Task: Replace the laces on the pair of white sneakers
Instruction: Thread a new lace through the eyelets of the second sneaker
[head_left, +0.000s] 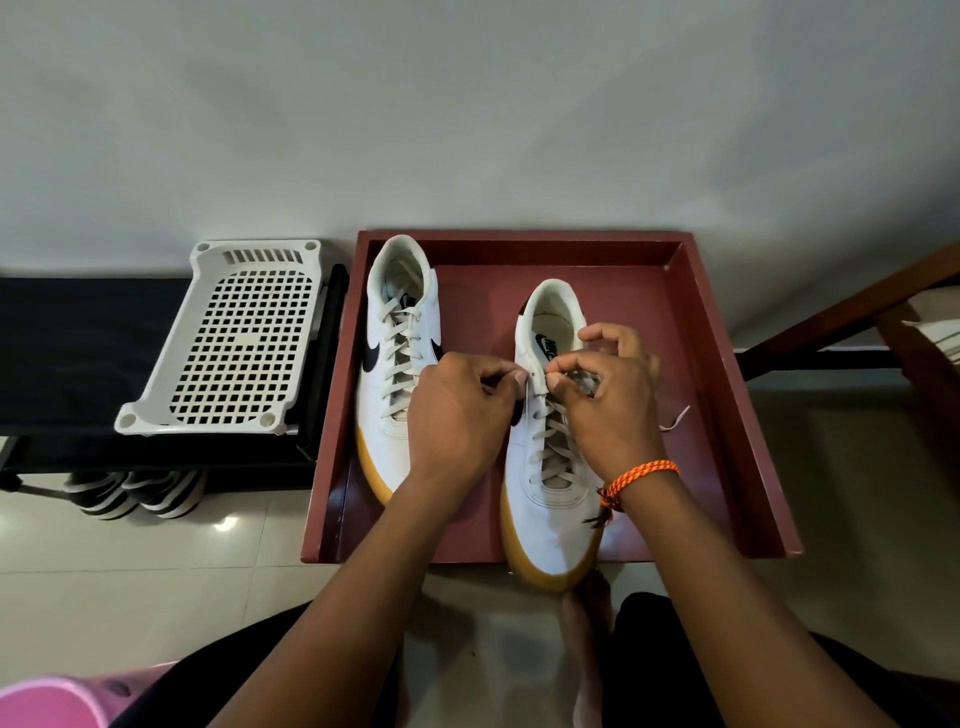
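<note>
Two white sneakers with tan soles stand in a dark red wooden tray (727, 395), toes toward me. The left sneaker (397, 358) is laced with a pale lace. The right sneaker (553, 499) is laced over its lower eyelets, and its toe juts past the tray's front edge. My left hand (457, 415) pinches the eyelet flap at the top left of the right sneaker. My right hand (608, 400), with an orange thread on the wrist, pinches the lace (550, 441) at the top eyelets. One loose lace end (678, 418) lies on the tray floor to the right.
A white perforated plastic rack (234, 338) lies on a black shoe stand (78, 353) to the left, with striped shoes (135, 493) beneath it. Brown wooden furniture (883, 306) stands at the right. A pink object (47, 701) sits at the bottom left. My bare foot (587, 618) rests on the tiled floor.
</note>
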